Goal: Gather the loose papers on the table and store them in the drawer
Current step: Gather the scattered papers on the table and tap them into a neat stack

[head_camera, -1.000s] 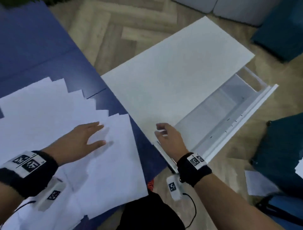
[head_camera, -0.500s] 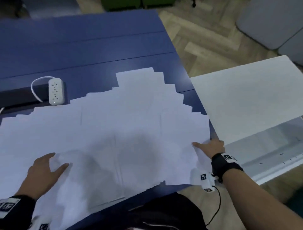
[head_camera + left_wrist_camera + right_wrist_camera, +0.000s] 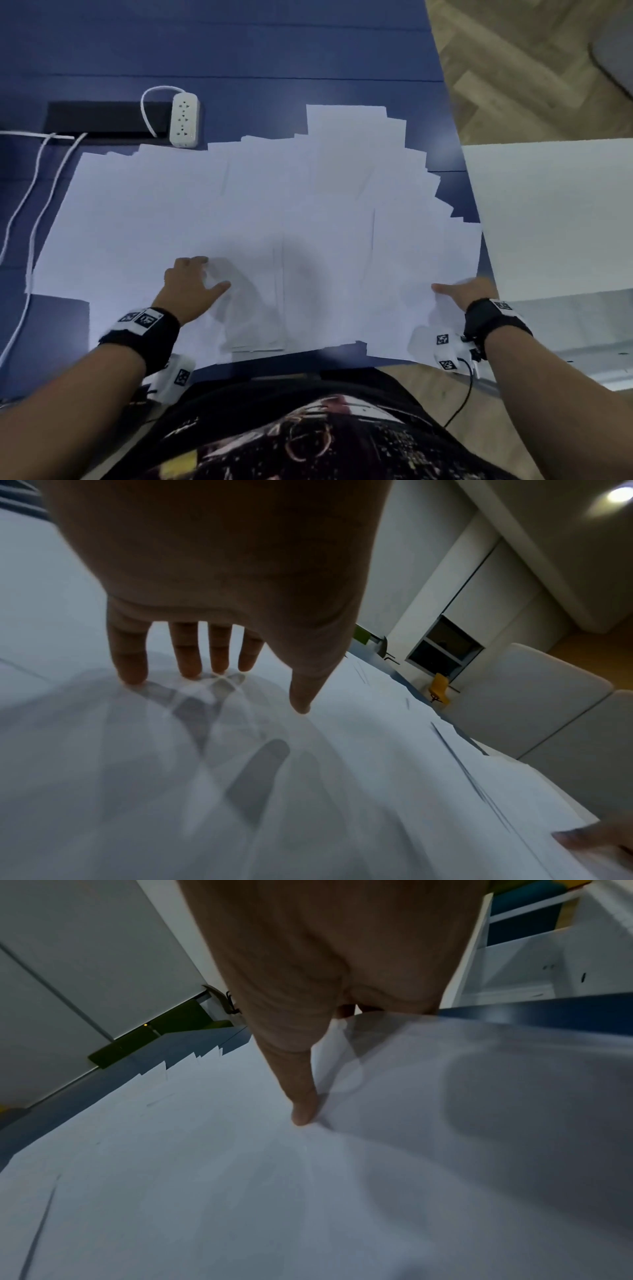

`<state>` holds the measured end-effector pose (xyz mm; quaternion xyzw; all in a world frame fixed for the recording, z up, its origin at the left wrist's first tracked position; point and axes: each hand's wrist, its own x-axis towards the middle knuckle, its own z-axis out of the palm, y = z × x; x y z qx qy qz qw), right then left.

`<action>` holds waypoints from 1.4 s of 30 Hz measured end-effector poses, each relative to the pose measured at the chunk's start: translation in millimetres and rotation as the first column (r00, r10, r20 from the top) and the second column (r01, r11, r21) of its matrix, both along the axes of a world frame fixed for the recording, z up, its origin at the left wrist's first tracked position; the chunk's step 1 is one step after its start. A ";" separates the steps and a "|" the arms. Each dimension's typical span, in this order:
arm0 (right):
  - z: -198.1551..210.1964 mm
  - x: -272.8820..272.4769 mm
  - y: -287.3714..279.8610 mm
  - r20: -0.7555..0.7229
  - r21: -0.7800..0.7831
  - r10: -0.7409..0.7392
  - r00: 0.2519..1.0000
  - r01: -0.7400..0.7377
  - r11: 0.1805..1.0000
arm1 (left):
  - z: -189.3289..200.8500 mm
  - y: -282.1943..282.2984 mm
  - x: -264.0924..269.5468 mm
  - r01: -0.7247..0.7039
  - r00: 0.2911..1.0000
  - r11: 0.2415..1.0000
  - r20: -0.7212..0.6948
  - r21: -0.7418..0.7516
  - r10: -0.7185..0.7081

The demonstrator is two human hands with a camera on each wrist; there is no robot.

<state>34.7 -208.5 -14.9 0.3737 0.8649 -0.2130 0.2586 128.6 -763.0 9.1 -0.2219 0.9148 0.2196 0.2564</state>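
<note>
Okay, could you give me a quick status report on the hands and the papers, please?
Left hand open, fingertips on the papers. Right hand at their right edge, thumb on top, fingers hidden. Papers spread across the table, none in the drawer. Power strip at far edge.

- Left hand (image 3: 191, 291) — bare, with a black wristband (image 3: 140, 337) behind it carrying a white label (image 3: 141, 319) printed with black square markers.
- Under that wrist, a white camera unit (image 3: 173, 378) with another square marker.
- Right hand (image 3: 467, 293), bare too; its black wristband (image 3: 493, 320) bears a white marker tag (image 3: 503, 305).
- Below that wrist, a white camera unit (image 3: 447, 351) with two markers — a thin black cable (image 3: 464, 397) trails from it.
- Forearms bare.
- A black garment (image 3: 308, 431) with a pale printed pattern covers the torso.
</note>
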 end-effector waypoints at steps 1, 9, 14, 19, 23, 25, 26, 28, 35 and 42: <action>-1.0 -0.5 -1.0 0.001 0.014 0.007 1.000 -0.007 1.000 | -3.5 7.5 -3.8 0.001 1.000 1.000 0.010 -0.014 -0.001; -1.8 -0.6 -5.9 0.062 -0.016 0.088 0.994 -0.087 0.996 | -8.9 0.1 -31.0 -0.183 0.981 0.975 0.041 -0.126 0.190; 2.7 -2.6 -16.8 -0.004 -0.024 0.063 0.998 -0.064 0.998 | -7.9 -10.6 -36.5 -0.237 0.970 0.961 0.028 -0.145 0.243; 3.4 -1.0 -31.9 -0.085 -0.074 -0.054 0.995 0.047 0.996 | -7.5 -26.7 -38.0 -0.240 0.970 0.960 -0.004 -0.145 0.242; 3.4 -3.4 -33.3 -0.033 -0.060 0.038 0.999 -0.040 0.997 | -3.8 -72.6 -39.2 -0.362 0.928 0.927 -0.133 -0.103 0.347; 6.4 -3.6 -38.0 -0.035 -0.044 0.040 0.999 -0.041 0.998 | -1.5 -105.2 -38.2 -0.427 0.903 0.891 -0.128 -0.153 0.410; 7.4 -3.6 -39.4 -0.031 -0.026 0.037 0.999 -0.038 0.999 | -1.4 -121.6 -37.0 -0.448 0.894 0.874 -0.093 -0.190 0.438; 4.5 -3.8 -41.1 -0.034 0.025 0.024 0.999 -0.023 0.999 | -1.2 -146.7 -34.0 -0.450 0.888 0.863 -0.017 -0.230 0.459; 13.6 -1.9 -52.9 -0.007 -0.063 -0.066 0.998 0.065 0.996 | 5.9 -97.0 -31.4 -0.337 0.939 0.930 0.016 -0.146 0.343; 51.2 5.1 -68.1 -0.047 -0.536 -0.306 0.951 0.235 0.811 | -10.6 -87.2 -20.4 -0.510 0.854 0.851 -0.042 0.127 0.518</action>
